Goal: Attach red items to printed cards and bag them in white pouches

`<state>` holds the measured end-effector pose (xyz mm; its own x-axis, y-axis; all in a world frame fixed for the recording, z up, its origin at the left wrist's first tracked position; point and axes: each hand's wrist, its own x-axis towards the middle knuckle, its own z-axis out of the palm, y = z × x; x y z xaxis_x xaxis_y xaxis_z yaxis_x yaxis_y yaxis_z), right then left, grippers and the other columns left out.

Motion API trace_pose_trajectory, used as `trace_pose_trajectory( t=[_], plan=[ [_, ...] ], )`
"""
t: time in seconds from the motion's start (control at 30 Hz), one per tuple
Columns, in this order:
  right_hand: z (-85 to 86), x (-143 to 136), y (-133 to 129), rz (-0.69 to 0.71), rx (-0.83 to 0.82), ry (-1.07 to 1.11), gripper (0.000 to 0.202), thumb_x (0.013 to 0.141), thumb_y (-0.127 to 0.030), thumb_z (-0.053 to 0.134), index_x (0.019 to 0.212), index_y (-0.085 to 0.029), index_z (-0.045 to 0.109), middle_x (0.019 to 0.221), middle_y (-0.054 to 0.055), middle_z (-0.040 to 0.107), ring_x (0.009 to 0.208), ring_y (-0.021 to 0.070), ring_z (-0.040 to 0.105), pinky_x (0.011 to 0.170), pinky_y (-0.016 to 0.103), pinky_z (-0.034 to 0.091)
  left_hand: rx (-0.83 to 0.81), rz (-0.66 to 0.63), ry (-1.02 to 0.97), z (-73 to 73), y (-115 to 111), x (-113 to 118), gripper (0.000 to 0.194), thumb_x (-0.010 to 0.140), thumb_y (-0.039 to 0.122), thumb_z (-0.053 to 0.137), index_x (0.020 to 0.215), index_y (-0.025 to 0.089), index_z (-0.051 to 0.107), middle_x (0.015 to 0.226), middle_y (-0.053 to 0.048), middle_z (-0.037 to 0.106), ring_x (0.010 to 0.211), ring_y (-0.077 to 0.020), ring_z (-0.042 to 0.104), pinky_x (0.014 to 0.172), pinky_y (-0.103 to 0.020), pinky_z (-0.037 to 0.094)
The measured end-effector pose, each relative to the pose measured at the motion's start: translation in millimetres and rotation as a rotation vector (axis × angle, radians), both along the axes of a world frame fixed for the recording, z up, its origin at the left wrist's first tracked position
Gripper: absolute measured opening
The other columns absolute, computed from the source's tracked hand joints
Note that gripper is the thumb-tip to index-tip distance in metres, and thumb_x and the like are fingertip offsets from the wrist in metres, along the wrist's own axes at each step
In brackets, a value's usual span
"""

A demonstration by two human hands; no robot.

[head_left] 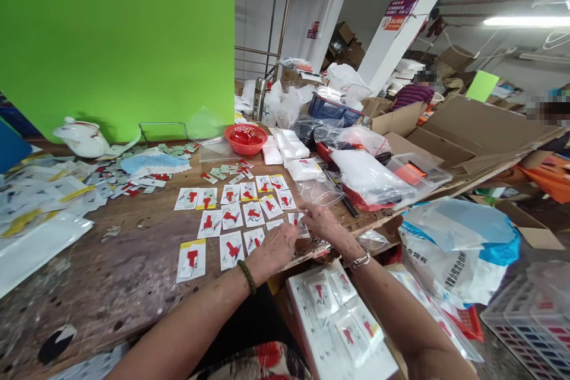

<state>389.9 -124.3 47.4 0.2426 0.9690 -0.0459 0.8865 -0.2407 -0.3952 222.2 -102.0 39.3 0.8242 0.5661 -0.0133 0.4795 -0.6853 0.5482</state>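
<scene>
A red-and-white card (295, 221) is apparently being aligned between curled left hand (276, 245) and right hand (319, 223), grips unclear, steadiness likely needed next.

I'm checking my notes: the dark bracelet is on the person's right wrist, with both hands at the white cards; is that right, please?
Not quite: the head view shows the bracelet on the left wrist; the left hand and right hand are at the cards.
</scene>
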Motion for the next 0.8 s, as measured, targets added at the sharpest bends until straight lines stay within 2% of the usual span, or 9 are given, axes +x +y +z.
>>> trace_pose_trajectory(
  t=[0.07, 0.17, 0.23, 0.3, 0.4, 0.53, 0.67, 0.8],
  plan=[
    [0.2, 3.2, -0.4, -0.016, 0.061, -0.002, 0.034, 0.077, -0.013, 0.049, 0.104, -0.016, 0.069, 0.074, 0.006, 0.07, 0.069, 0.0168, 0.061, 0.063, 0.024, 0.041, -0.133, 0.101, -0.149, -1.4, 10.8, -1.3, 0.027, 0.084, 0.009, 0.042, 0.088, 0.014, 0.068, 0.088, -0.01, 0.069, 0.084, -0.0194, 0.064, 0.078, -0.031, 0.05],
    [0.5, 3.1, -2.7, -0.016, 0.128, 0.024, 0.03, 0.08, -0.019, 0.049, 0.102, -0.016, 0.069, 0.074, 0.006, 0.07, 0.069, 0.0173, 0.062, 0.063, 0.025, 0.042, -0.415, 0.283, -0.37, -0.5, 34.2, -5.2, 0.024, 0.081, 0.012, 0.047, 0.089, 0.015, 0.069, 0.077, -0.005, 0.069, 0.063, -0.0132, 0.062, 0.061, -0.025, 0.05],
    [-1.0, 0.6, -3.3, -0.008, 0.153, 0.075, 0.027, 0.082, -0.022, 0.049, 0.098, -0.017, 0.07, 0.076, 0.006, 0.071, 0.069, 0.0176, 0.062, 0.063, 0.025, 0.042, -0.563, 0.393, -0.502, 5.4, 55.9, -9.4, 0.024, 0.079, 0.012, 0.048, 0.089, 0.015, 0.069, 0.074, -0.003, 0.068, 0.054, -0.0098, 0.058, 0.051, -0.021, 0.047],
    [-2.9, -2.7, -0.1, 0.0, 0.163, 0.124, 0.026, 0.082, -0.023, 0.05, 0.096, -0.018, 0.07, 0.08, 0.006, 0.072, 0.072, 0.0183, 0.063, 0.066, 0.027, 0.044, -0.599, 0.489, -0.616, 16.2, 83.0, -13.5, 0.022, 0.079, 0.012, 0.048, 0.087, 0.015, 0.069, 0.077, -0.003, 0.069, 0.054, -0.008, 0.059, 0.049, -0.019, 0.046],
    [-1.3, -8.0, 16.4, 0.031, 0.179, 0.161, 0.025, 0.081, -0.021, 0.051, 0.097, -0.017, 0.07, 0.087, 0.007, 0.073, 0.077, 0.019, 0.064, 0.071, 0.029, 0.045, -0.483, 0.62, -0.69, 36.2, 132.1, -15.3, 0.021, 0.078, 0.013, 0.05, 0.088, 0.014, 0.069, 0.08, -0.004, 0.07, 0.056, -0.0075, 0.059, 0.049, -0.017, 0.045],
    [13.0, -16.0, 63.0, 0.126, 0.218, 0.156, 0.023, 0.083, -0.018, 0.049, 0.094, -0.018, 0.07, 0.085, 0.005, 0.071, 0.075, 0.017, 0.062, 0.072, 0.027, 0.045, -0.237, 0.68, -0.699, 55.5, 200.7, -4.6, 0.024, 0.08, 0.016, 0.051, 0.096, 0.015, 0.07, 0.081, -0.004, 0.071, 0.06, -0.0108, 0.061, 0.058, -0.023, 0.05],
    [24.1, -23.3, 131.2, 0.195, 0.299, 0.059, 0.024, 0.083, -0.014, 0.048, 0.094, -0.017, 0.069, 0.087, 0.006, 0.069, 0.079, 0.0168, 0.059, 0.076, 0.027, 0.044, 0.02, 0.692, -0.64, 61.4, 254.7, 12.3, 0.025, 0.081, 0.014, 0.05, 0.094, 0.014, 0.072, 0.092, -0.006, 0.073, 0.083, -0.0157, 0.064, 0.08, -0.028, 0.05],
    [19.5, -29.1, 199.9, 0.247, 0.431, -0.02, 0.028, 0.08, -0.01, 0.047, 0.102, -0.014, 0.065, 0.093, 0.009, 0.064, 0.09, 0.0199, 0.055, 0.085, 0.03, 0.044, 0.091, 0.691, -0.508, 56.7, 290.0, 25.1, 0.035, 0.088, 0.015, 0.039, 0.112, 0.016, 0.065, 0.116, -0.006, 0.067, 0.108, -0.0168, 0.058, 0.098, -0.029, 0.042]
  ],
)
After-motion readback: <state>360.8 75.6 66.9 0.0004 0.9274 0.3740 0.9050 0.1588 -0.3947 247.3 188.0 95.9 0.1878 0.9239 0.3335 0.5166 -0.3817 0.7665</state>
